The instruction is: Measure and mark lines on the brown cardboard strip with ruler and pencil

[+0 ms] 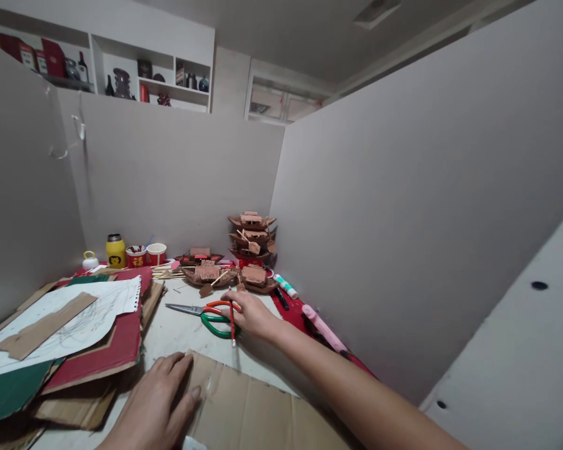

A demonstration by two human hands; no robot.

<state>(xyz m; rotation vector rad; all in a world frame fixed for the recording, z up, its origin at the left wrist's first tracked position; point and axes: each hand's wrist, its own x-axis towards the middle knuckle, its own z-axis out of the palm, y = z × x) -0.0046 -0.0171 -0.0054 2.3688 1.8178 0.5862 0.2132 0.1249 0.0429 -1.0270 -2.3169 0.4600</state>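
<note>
My left hand (157, 397) lies with fingers stretched out on the left edge of a brown corrugated cardboard sheet (248, 406). My right hand (253, 314) reaches farther forward, its fingers closed on a red pencil (232, 322) with a pale eraser end pointing toward me. Directly beside and beneath those fingers is a pair of scissors (199, 309) with one orange and one green handle, blades pointing left. Whether the fingertips touch the orange handle is hard to see. Several small brown model boats (206, 275) with paddles sit just beyond the right hand, some stacked.
On the left is a pile of red and green card (117, 350), topped by scribbled paper (107, 306) and a cardboard strip (47, 325). A yellow bottle (116, 251) and paper cups (156, 254) stand behind. A pink tool (326, 328) lies along the right partition (403, 219).
</note>
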